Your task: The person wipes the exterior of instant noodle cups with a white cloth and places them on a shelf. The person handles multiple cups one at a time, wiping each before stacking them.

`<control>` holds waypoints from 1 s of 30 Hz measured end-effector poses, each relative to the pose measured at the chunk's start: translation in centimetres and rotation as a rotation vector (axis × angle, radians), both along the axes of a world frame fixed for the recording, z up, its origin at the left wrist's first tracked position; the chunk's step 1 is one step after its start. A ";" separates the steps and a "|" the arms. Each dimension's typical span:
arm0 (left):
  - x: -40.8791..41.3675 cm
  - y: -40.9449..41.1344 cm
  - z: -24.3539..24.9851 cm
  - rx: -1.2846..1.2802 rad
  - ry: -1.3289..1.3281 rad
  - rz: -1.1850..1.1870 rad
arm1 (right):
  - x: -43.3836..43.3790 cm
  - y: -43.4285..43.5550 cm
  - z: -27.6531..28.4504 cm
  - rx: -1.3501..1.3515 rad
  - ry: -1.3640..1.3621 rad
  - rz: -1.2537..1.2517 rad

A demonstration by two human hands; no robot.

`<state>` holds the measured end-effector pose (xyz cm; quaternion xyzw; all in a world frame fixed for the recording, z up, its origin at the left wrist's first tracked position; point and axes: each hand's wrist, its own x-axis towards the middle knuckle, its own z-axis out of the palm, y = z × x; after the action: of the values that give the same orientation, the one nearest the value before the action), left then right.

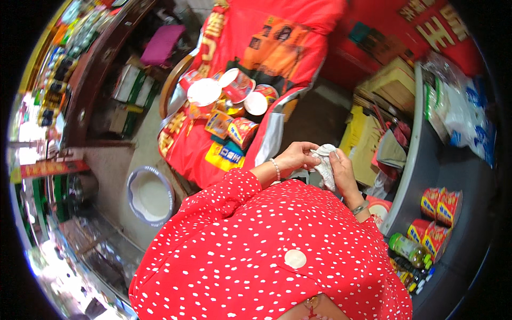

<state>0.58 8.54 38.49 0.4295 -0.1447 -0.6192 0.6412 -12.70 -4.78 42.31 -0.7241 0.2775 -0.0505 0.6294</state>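
Observation:
A crumpled white cloth (326, 166) is held between my two hands in front of my body. My left hand (298, 158), with a beaded bracelet at the wrist, pinches its left side with the fingertips. My right hand (343, 170), with a metal bangle at the wrist, grips its right side, thumb on top. Beyond them a chair is draped with a red printed cloth (272, 68). On its seat lie round instant noodle tubs, among them a red one (239, 86), one with a white lid (256, 103) and a tilted red and yellow one (242, 133).
A white basin with a blue rim (130, 196) stands on the floor at left, near a dark wooden cabinet (96, 72). At right, a grey shelf (444, 168) holds noodle packs (442, 206), bottles (410, 250) and plastic-wrapped goods (466, 108). Cardboard boxes (390, 84) are stacked behind my right hand.

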 end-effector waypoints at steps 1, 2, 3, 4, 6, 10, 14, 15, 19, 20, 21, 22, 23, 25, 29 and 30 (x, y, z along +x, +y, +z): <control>0.3 0.8 0.0 0.009 -0.026 0.035 | 0.3 0.0 0.4 -0.305 0.038 0.082; 0.5 1.7 -0.1 0.019 -0.051 0.067 | 0.6 -0.1 0.2 -0.368 0.035 0.103; 0.8 1.2 -0.2 0.013 -0.050 0.082 | 0.7 -1.6 0.2 -0.446 0.052 0.117; 1.4 1.9 -0.1 0.022 -0.065 0.093 | 0.9 -2.1 -0.1 -0.463 0.086 0.102; 2.3 3.7 -0.5 0.065 -0.041 0.120 | 1.0 -3.6 -1.3 -0.492 0.129 0.059; 3.3 5.6 0.9 0.006 0.013 0.111 | 1.7 -6.0 -1.7 -0.465 0.095 -0.098; 3.5 5.9 3.1 -0.143 0.165 0.157 | 4.0 -2.7 -1.7 -0.203 0.012 -0.226; 3.6 5.9 3.0 -0.185 0.233 0.206 | 5.2 -0.2 0.7 -0.048 0.172 -0.282; 2.5 2.1 2.2 -0.294 0.349 0.183 | 5.4 3.2 3.2 0.997 -0.044 -0.072; 2.6 2.0 1.6 -0.268 0.245 0.105 | 5.5 4.6 3.8 1.010 0.050 -0.027; 2.6 2.4 1.8 -0.230 0.200 0.078 | 5.6 5.1 3.9 0.957 0.063 -0.127; 2.9 2.2 1.8 -0.248 0.207 0.044 | 5.7 4.3 3.6 0.930 0.061 -0.178; 3.2 2.0 1.9 -0.266 0.213 0.012 | 5.8 3.3 3.0 0.903 0.059 -0.227; 3.2 0.4 1.3 -0.281 0.096 -0.022 | 5.0 0.5 1.6 0.791 0.071 -0.297; 9.5 3.6 -2.5 0.196 -0.294 0.399 | 4.8 -2.1 0.1 0.690 0.276 -0.385; 11.8 5.2 -6.1 0.095 -0.128 0.556 | 4.3 -3.0 -0.9 0.706 0.264 -0.391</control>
<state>12.41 13.78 32.37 0.5205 -0.0322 -0.3975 0.7551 -8.40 -7.74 41.39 -0.3982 0.4880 0.0225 0.7764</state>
